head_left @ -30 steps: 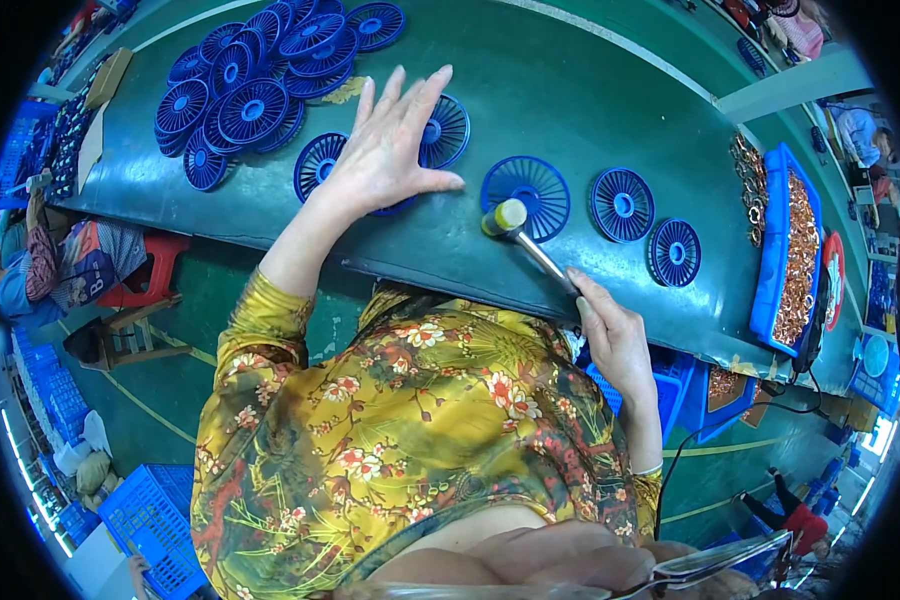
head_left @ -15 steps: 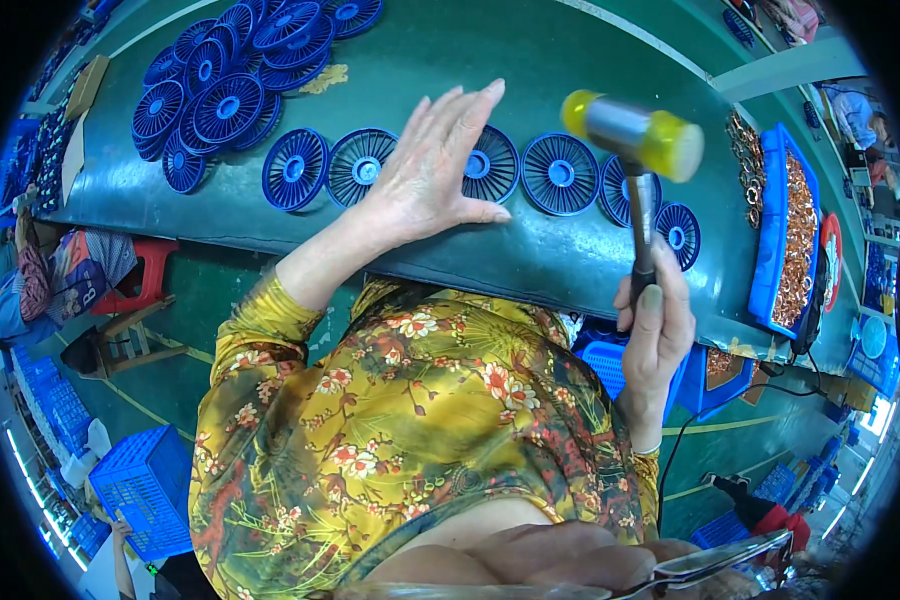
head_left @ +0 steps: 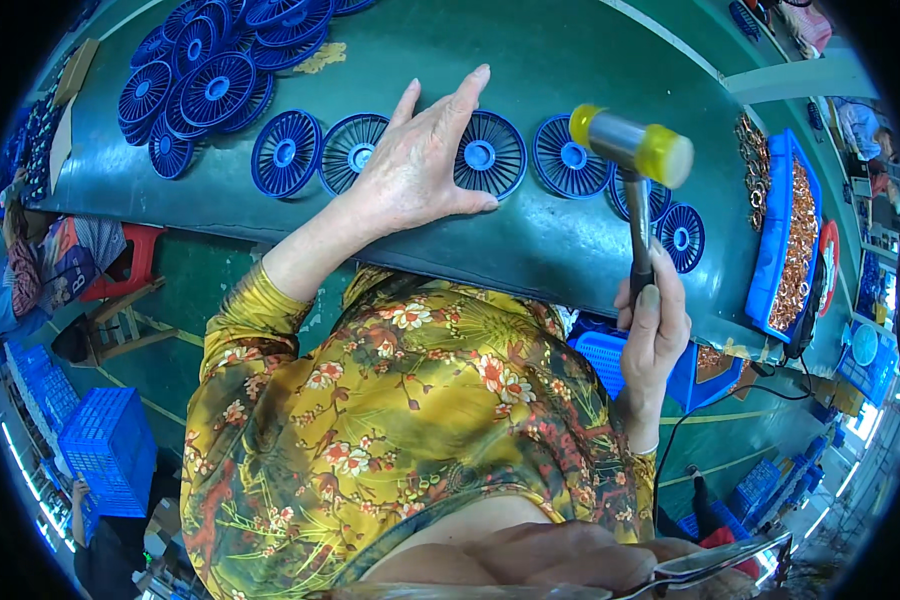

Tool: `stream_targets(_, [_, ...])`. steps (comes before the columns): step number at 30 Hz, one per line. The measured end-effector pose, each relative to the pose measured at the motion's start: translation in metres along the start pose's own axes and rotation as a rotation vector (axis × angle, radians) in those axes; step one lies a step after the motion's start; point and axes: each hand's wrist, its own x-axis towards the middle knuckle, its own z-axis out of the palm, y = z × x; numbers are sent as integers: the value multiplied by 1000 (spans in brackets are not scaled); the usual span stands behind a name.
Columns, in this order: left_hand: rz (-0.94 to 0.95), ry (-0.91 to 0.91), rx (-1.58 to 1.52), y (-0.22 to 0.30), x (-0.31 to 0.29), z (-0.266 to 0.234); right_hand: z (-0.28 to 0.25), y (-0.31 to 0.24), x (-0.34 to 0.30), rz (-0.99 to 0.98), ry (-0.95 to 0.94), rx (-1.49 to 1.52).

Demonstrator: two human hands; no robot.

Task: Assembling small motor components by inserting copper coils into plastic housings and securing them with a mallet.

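Note:
A row of flat blue spoked plastic wheels lies along the green table. My left hand (head_left: pixel 410 175) reaches over the row with thumb and forefinger spread at the left side of one wheel (head_left: pixel 498 160); I cannot tell whether they touch it. Its wrist and palm partly cover the wheel to the left (head_left: pixel 342 150). In my right hand (head_left: pixel 658 325) is the dark handle of a mallet (head_left: pixel 615 137) with a metal head and yellow faces. The raised mallet head overlaps one wheel (head_left: pixel 560 165) and hides part of another (head_left: pixel 625 205). The end wheel (head_left: pixel 681 238) lies right of the handle.
Many blue wheels (head_left: pixel 218 88) are heaped at the far left. A blue tray (head_left: pixel 770 270) of copper-coloured small parts stands at the right beside loose metal rings (head_left: pixel 753 165). Another person (head_left: pixel 20 265) sits to the left near a red stool (head_left: pixel 135 265). Blue crates (head_left: pixel 110 450) stand behind.
My left hand's fingers are more curled, with the forefinger standing apart. The view has shifted slightly. My right hand still holds the mallet at about the same height.

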Motion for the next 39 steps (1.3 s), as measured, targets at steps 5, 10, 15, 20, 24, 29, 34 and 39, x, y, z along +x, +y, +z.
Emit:
stream_targets(5, [-20,-24,-24,-2,2,-2,37,8,33,-9,-307,-483])
stream_targets(10, [45,46,222,-14,-27,-44,13,3,18,-13,-326,-231])
stream_targets(15, [-60,0,257,-30,-49,-55,17,9,15,-5,-533,-286])
stream_targets(20, [-34,117,128,-19,-46,-26,22,-10,36,-42,-217,-224])
stream_targets(24, [-20,213,45,-17,-40,-21,48,-8,35,-416,-106,-199])
stream_targets(29, [24,267,148,-24,-55,-31,55,-6,44,-226,-391,-512])
stream_targets(34, [-161,292,301,-51,-85,-73,44,-7,35,-253,-543,-382])
stream_targets(39, [-169,300,300,-57,-97,-66,53,3,43,-171,-403,-459])
